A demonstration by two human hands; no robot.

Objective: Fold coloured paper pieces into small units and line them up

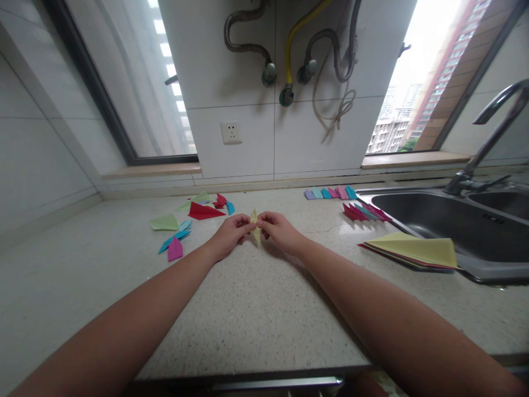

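Observation:
Between my two hands, just above the speckled countertop [231,320], is a small folded piece of pale yellow paper [256,237], long and pointed at both ends. My left hand [231,234] pinches its left side between thumb and fingers. On the other side, the thumb and fingers of my right hand [279,229] grip it too. The fingertips of both hands nearly meet at its middle and cover part of the folds. Left of my left hand lie a red folded paper [205,210], a light green one [164,222], blue ones [174,241] and a magenta one [175,249].
On the right, a stack of folded papers with yellow on top [413,248] rests beside the steel sink [413,212]. Crimson folded pieces [357,213] and a row of small coloured ones [330,192] lie behind it. A faucet [496,138] rises over the sink.

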